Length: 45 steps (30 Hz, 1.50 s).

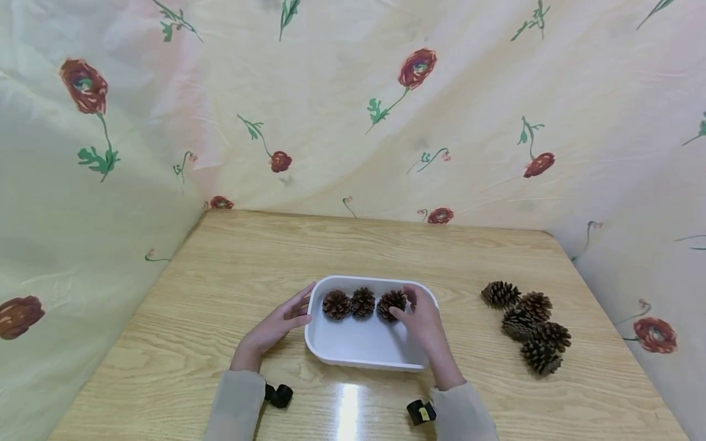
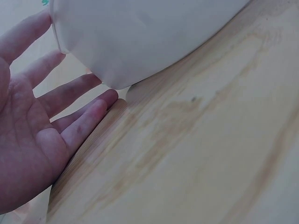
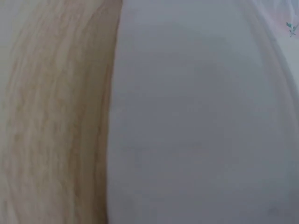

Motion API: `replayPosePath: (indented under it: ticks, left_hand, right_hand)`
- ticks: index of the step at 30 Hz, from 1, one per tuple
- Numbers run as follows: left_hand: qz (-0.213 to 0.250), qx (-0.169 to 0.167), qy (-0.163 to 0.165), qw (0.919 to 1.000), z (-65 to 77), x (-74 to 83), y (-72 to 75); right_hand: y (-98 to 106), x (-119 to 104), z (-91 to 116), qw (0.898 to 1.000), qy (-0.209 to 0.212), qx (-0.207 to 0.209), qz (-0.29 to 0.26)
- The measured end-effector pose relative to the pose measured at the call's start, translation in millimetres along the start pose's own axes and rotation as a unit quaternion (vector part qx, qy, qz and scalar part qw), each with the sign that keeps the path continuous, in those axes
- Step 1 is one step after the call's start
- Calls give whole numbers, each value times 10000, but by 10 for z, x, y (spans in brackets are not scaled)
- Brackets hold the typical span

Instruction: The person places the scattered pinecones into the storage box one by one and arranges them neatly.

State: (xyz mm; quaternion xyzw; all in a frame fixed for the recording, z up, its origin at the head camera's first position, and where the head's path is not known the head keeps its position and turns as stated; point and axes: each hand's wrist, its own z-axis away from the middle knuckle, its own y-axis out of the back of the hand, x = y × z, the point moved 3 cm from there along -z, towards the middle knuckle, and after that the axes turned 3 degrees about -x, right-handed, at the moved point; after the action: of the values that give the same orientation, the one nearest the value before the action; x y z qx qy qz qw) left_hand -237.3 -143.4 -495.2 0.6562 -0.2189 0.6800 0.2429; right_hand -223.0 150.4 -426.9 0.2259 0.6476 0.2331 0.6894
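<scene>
A white rectangular tray (image 1: 358,343) stands on the table with three brown pine cones in a row along its far side. My right hand (image 1: 426,321) reaches in over the near right part of the tray. Its thumb and fingers pinch the rightmost pine cone (image 1: 390,304). To the left of that lie a middle pine cone (image 1: 363,302) and a left pine cone (image 1: 335,304). My left hand (image 1: 278,326) rests against the tray's left end, its fingers (image 2: 70,91) spread and fairly straight along the outer wall. The right wrist view shows the tray's side wall (image 3: 196,112) and none of the hand.
Several more pine cones (image 1: 535,324) lie in a loose cluster on the wooden table (image 1: 248,245), right of the tray. A flowered cloth (image 1: 331,110) hangs behind the table and at both sides. Black wrist devices (image 1: 421,413) show at both cuffs.
</scene>
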Motion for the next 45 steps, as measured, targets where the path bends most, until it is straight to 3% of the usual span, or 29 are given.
replayPosePath:
  ticks: [15,45]
  left_hand:
    - [-57,19,27,10000,8,11,-4]
    - [-77,43,38,10000,7,0,-23]
  right_hand:
    - [142,25,57,9989,-243,37,-410]
    - [540,138,271,9960,-657,199,-579]
